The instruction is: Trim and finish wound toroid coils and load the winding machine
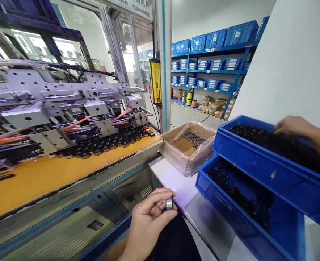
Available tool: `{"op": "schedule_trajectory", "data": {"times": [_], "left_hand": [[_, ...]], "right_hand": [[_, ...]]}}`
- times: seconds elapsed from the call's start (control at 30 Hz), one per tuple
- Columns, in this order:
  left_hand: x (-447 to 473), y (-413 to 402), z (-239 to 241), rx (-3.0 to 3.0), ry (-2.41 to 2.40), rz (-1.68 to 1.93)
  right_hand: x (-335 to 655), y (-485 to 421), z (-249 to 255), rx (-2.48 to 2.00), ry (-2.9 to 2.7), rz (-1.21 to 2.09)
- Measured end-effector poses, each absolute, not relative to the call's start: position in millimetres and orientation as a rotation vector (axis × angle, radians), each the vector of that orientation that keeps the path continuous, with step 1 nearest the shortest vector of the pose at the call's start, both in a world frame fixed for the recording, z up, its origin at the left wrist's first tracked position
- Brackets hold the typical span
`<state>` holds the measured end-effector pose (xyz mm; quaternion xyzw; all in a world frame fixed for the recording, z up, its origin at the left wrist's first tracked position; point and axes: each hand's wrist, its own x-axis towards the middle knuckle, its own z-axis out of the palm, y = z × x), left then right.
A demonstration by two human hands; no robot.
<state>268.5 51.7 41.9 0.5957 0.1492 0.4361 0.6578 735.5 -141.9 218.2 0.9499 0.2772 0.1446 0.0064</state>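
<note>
My left hand [146, 221] is low in front of me, thumb and forefinger pinched on a small shiny metal ring [169, 203], the other fingers curled under it. Just past that ring lies the white table [173, 181], and up and to the left of the hand runs the orange bench [54, 170] with the machine [62, 108] and its row of dark round parts.

My right hand [293, 125] reaches well off to the right, into the upper blue bin [257, 159], fingers bent down among the black rings [285, 145] heaped there; I cannot tell whether they have closed on any. Below that hand a lower blue bin [217, 195] holds more black rings. Left of it stands a cardboard box [181, 156] lined with plastic, with a few metal rings inside.
</note>
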Motion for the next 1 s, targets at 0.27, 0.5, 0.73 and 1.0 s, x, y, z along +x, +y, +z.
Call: {"op": "schedule_trajectory", "data": {"times": [0.27, 0.5, 0.73, 1.0], "left_hand": [[270, 46, 46, 1.405, 0.359, 0.843], [276, 34, 43, 1.579, 0.318, 0.815], [286, 26, 39, 1.558, 0.389, 0.78], [284, 24, 39, 1.591, 0.393, 0.808]], "right_hand": [[523, -104, 169, 2.618, 2.482, 0.926], [428, -83, 64, 2.364, 3.414, 0.489], [442, -84, 61, 2.282, 3.457, 0.673], [449, -88, 59, 2.03, 3.408, 0.86]]}}
